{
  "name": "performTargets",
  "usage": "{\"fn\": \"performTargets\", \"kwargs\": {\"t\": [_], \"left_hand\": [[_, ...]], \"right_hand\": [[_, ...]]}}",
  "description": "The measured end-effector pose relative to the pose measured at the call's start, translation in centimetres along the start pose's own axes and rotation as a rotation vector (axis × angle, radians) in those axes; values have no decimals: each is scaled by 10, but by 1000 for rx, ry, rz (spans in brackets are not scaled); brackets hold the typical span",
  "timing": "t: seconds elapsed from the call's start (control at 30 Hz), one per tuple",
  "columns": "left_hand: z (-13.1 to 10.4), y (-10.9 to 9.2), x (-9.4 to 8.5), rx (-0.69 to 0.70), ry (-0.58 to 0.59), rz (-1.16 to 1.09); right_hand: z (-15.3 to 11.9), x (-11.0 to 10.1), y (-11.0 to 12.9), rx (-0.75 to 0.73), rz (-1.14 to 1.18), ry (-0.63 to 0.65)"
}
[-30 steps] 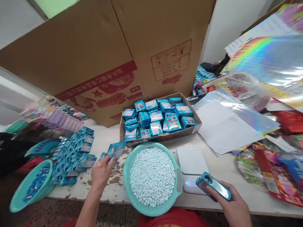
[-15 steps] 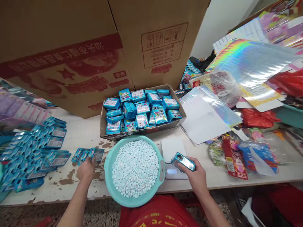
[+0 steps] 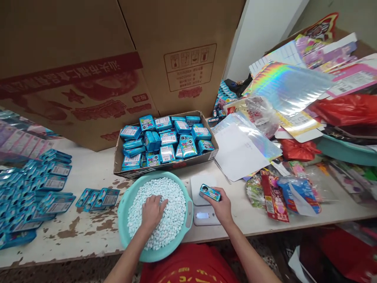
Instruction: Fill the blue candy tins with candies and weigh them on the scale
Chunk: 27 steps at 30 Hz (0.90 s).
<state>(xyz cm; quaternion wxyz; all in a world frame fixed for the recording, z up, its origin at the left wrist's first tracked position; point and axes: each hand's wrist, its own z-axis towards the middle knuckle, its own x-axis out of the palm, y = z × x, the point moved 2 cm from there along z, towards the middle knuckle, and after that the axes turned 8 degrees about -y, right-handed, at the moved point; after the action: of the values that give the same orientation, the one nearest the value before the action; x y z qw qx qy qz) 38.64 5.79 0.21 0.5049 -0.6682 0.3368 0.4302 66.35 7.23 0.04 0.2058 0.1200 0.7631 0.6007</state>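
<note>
My left hand (image 3: pixel 153 210) rests on small pale candies (image 3: pixel 171 196) that fill a turquoise basin (image 3: pixel 123 216). Its fingers are spread, with the tips touching or slightly sunk among the candies. In my right hand (image 3: pixel 222 206) is a small blue candy box (image 3: pixel 210 192), its round dark opening facing up. That box is held above a white kitchen scale (image 3: pixel 203 216) with a lit display, right of the basin. Several similar blue boxes (image 3: pixel 98 198) lie in a small group left of the basin.
Behind the basin stands an open carton (image 3: pixel 165 171) full of blue candy boxes, against a large cardboard box (image 3: pixel 176 23). More blue boxes (image 3: pixel 54 182) are stacked at the left. Paper sheets (image 3: pixel 241 153), film and candy wrappers (image 3: pixel 273 196) cover the right side.
My left hand has moved right, from the small group of blue boxes into the basin of candies. My right hand keeps its box, now turned with the opening more upward over the scale.
</note>
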Motion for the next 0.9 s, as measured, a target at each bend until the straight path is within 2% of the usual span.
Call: {"fn": "performTargets", "kwargs": {"t": [0.07, 0.17, 0.23, 0.3, 0.37, 0.47, 0.57, 0.63, 0.7, 0.77, 0.83, 0.9], "left_hand": [[0, -6, -12, 41, -17, -33], [13, -24, -42, 123, -134, -288], [38, -49, -59, 200, -194, -425], [77, -81, -67, 297, -232, -409], [124, -116, -65, 336, -213, -334], [183, -161, -45, 265, -61, -200], [211, -183, -25, 177, 61, -140], [214, -184, -18, 155, 72, -146], [209, -176, -22, 136, 26, -175], [198, -166, -36, 147, -99, -250], [177, -158, -58, 216, -246, -360], [143, -157, -80, 347, -282, -465]], "right_hand": [[8, 7, -7, -23, 4, 24], [10, 7, -16, -92, -21, 45], [4, 0, -21, -134, -43, 11], [-5, -10, -26, -133, -52, -59], [-15, -22, -27, -108, -54, -134], [-28, -39, -23, -94, -65, -200], [-39, -57, -16, -113, -84, -239], [-43, -68, -13, -123, -99, -282], [-45, -75, -9, -140, -115, -318], [-43, -78, -3, -167, -122, -326], [-38, -73, 11, -210, -107, -297], [-31, -62, 31, -271, -72, -249]]}}
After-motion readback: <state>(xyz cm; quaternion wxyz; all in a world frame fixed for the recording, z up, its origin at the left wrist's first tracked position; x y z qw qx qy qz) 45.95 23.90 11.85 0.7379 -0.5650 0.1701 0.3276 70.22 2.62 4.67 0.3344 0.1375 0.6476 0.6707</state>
